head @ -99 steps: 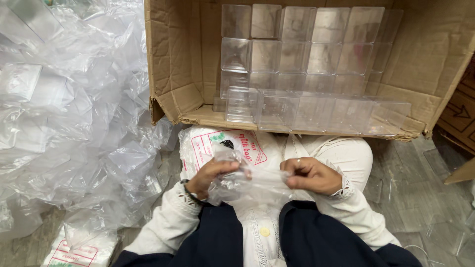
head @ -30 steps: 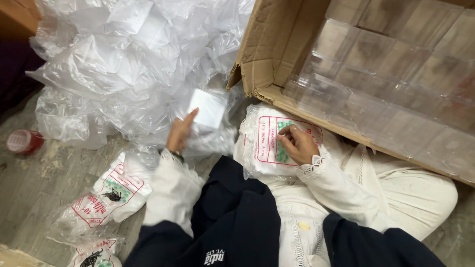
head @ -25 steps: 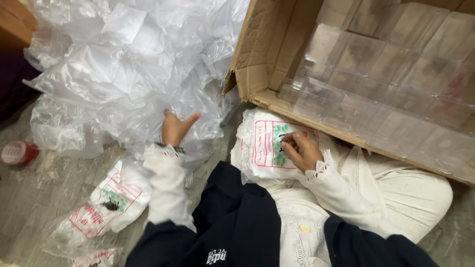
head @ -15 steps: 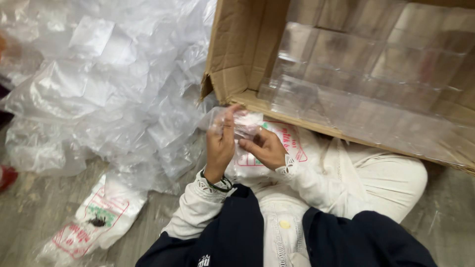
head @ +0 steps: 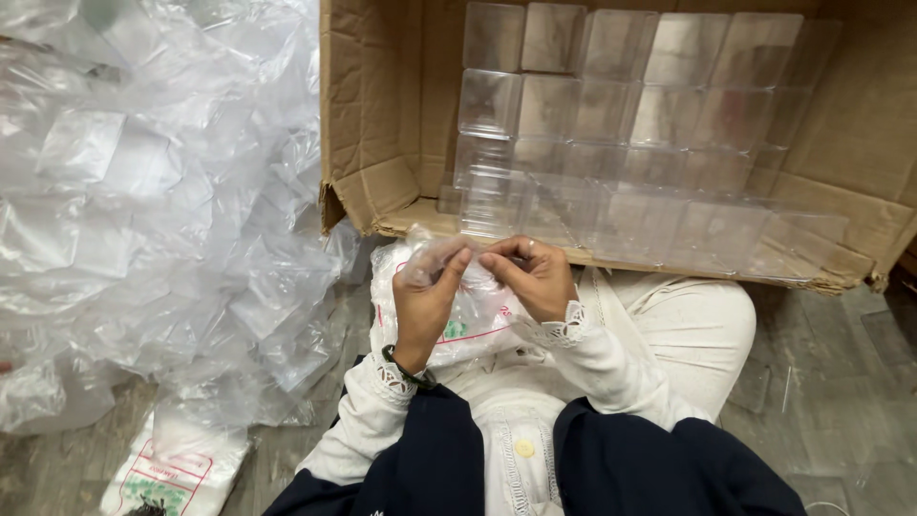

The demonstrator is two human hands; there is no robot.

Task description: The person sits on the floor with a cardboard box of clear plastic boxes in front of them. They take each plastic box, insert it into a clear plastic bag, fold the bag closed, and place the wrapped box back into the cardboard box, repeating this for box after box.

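My left hand and my right hand meet over my lap, both pinching a small clear plastic piece between the fingertips. Under them, on my lap, lies a white printed plastic bag. Just beyond my hands lies an open cardboard box on its side, filled with rows of clear plastic boxes.
A large heap of crumpled clear plastic wrappers covers the floor on my left. Another white printed bag lies by my left knee. Grey floor shows on my right.
My left hand reached into the plastic heap on the left, came back with a clear piece, and now both hands hold it in front of the box. The view swung back to the box.
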